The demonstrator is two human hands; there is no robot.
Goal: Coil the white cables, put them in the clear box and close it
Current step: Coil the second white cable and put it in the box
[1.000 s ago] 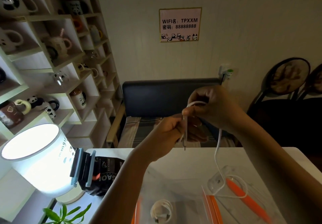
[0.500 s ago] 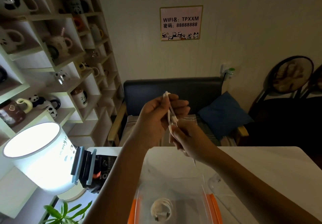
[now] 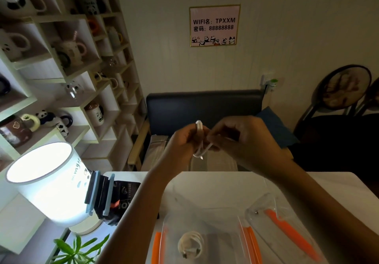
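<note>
A white cable [image 3: 200,138] is bunched into a small upright coil, held up over the far edge of the table. My left hand [image 3: 183,143] pinches the coil from the left. From the right, my right hand [image 3: 238,138] is closed on the loose end of the same cable. Below them the clear box [image 3: 205,212] with orange latches stands open, and a second coiled white cable [image 3: 190,245] lies on its floor. The clear lid [image 3: 291,233] with an orange clip lies to the right of the box.
A lit white lamp [image 3: 47,183] stands at the table's left edge, with a black item [image 3: 121,198] beside it and a green plant [image 3: 78,249] in front. Shelves of mugs [image 3: 69,52] fill the left wall. A dark sofa [image 3: 205,107] stands beyond the table.
The long loose cable that hung down to the lid a second ago has been gathered up into a short coil. My right hand moved from below the coil to its right side.
</note>
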